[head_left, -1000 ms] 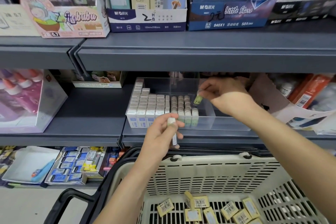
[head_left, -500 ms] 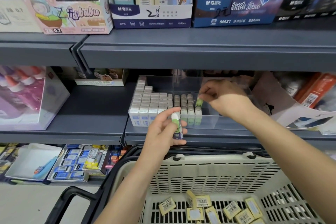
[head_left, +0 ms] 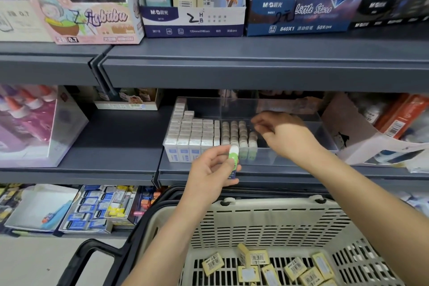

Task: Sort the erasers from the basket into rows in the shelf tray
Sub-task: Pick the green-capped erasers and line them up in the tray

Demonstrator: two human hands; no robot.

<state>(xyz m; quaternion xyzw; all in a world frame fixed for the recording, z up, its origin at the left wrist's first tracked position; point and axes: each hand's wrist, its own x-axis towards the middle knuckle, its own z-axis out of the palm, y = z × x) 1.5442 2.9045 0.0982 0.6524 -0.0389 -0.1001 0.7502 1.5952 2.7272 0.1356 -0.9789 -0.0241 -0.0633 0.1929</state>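
Erasers [head_left: 255, 260]: small yellow-wrapped blocks with barcode labels lie loose on the basket floor. The sorted ones stand in the shelf tray.
Green eraser [head_left: 233, 155]: a rounded white stick in a green sleeve. It is held upright just in front of the tray's front wall, white end up, the same way the green rows stand.
Left hand [head_left: 212, 169]: the thumb and fingers curl round the green eraser's lower half. That leaves the top free, probably for passing it across or setting it down.
Right hand [head_left: 287, 139]: it reaches over the front wall, above the bare part of the tray beside the rows. The fingertips are blurred, so I cannot tell whether they pinch anything.
Shelf tray [head_left: 299, 158]: a clear box on the middle shelf [head_left: 116, 146]. Its left part is filled and its right part is bare.
White-and-blue rows [head_left: 190, 137]: packed upright on the left side of the tray, running deepest at the far left.
Green rows [head_left: 234, 134]: just beside the white-and-blue rows, rounded tops up. The rightmost column is the shortest, so the next slot is likely there.
Basket [head_left: 267, 206]: cream and slotted with a black handle, it sits right below the shelf, which keeps each reach short.
Step in hand: filling the short green column, by my judgement. With the yellow blocks unsorted, much of the task remains.
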